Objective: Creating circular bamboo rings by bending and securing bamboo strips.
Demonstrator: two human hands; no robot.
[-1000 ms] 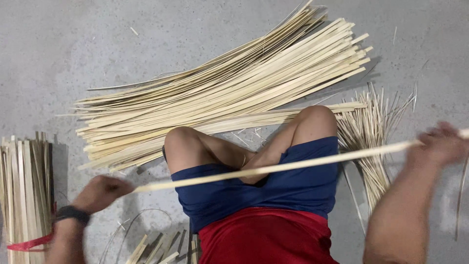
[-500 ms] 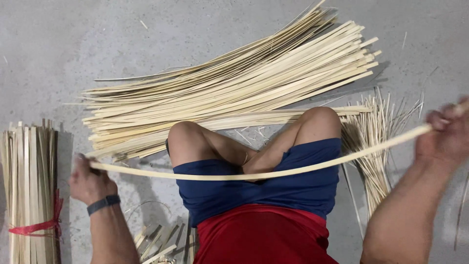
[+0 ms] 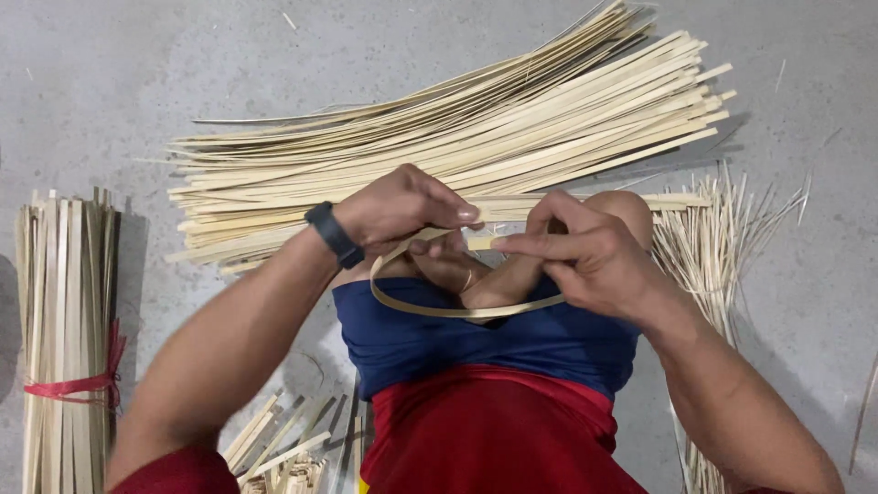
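I sit cross-legged on a concrete floor in blue shorts and a red shirt. A thin pale bamboo strip (image 3: 439,308) is bent into a loop over my lap. My left hand (image 3: 402,209), with a black wrist band, pinches one end of the strip. My right hand (image 3: 585,256) pinches the other end, and the two ends meet between my fingertips above my knees. A large pile of long bamboo strips (image 3: 457,146) lies just beyond my legs.
A bundle of strips tied with red string (image 3: 66,338) lies at the left. Thin bamboo slivers (image 3: 722,247) fan out at the right. Short offcuts (image 3: 274,448) lie by my left hip. The concrete floor (image 3: 137,73) surrounds everything.
My hands were far apart holding the strip nearly straight across my lap. They have come together in front of me, bending the strip into a loop.
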